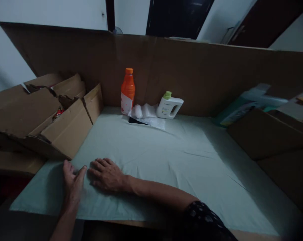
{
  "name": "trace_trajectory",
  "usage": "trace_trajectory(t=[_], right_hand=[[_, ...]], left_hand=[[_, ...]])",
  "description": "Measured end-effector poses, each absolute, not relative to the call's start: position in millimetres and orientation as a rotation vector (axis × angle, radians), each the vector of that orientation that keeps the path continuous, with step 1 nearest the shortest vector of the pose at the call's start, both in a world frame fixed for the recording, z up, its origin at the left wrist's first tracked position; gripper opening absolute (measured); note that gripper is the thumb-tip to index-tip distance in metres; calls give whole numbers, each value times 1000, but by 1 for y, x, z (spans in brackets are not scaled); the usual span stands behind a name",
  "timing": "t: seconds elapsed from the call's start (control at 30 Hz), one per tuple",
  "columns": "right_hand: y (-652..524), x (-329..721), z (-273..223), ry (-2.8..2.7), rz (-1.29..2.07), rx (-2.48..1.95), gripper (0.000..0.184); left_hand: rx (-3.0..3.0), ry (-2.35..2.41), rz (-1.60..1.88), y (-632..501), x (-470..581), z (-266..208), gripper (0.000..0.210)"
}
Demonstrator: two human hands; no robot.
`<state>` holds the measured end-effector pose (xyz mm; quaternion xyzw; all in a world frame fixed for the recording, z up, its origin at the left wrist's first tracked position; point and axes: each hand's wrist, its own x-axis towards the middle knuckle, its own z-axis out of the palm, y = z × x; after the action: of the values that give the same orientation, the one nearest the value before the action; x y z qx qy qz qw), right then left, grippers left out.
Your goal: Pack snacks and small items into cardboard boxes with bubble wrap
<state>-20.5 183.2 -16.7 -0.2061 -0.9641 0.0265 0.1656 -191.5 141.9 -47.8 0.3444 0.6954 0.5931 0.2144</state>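
My left hand (74, 182) is raised on edge at the left of a pale green cloth (151, 154), thumb apart from the fingers. Its fingertips are close to the lower corner of an open cardboard box (71, 125); whether they touch it I cannot tell. My right hand (108, 175) lies palm down on the cloth just right of the left hand, fingers loosely spread. Neither hand holds anything that I can see.
Against a tall cardboard panel (191, 67) stand an orange bottle (128, 88) and a white jug with a green cap (168, 106). Clear plastic wrapping (147, 110) lies between them. At right, a teal bottle (241, 103) leans behind another cardboard box (269, 130).
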Motion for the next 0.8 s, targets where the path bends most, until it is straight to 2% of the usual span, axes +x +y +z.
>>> trace_trajectory(t=[0.13, 0.23, 0.37, 0.53, 0.7, 0.8], right_hand=[[178, 73, -11, -2796, 139, -502, 49], [201, 152, -5, -2713, 222, -909, 43], [230, 227, -5, -2343, 223, -1526, 36], [234, 243, -14, -2227, 227, -1600, 36], [232, 241, -19, -2196, 261, -1554, 35], [233, 245, -22, -2157, 289, -1535, 34]], left_hand=[[980, 1936, 1436, 132, -150, -40, 100], [1296, 1936, 1316, 145, -118, -30, 84], [1692, 1889, 1187, 203, -70, -7, 57], [1906, 1915, 1071, 321, -6, 35, 50], [1861, 1997, 1038, 415, 40, 52, 60], [1789, 2058, 1067, 441, 53, 59, 44]])
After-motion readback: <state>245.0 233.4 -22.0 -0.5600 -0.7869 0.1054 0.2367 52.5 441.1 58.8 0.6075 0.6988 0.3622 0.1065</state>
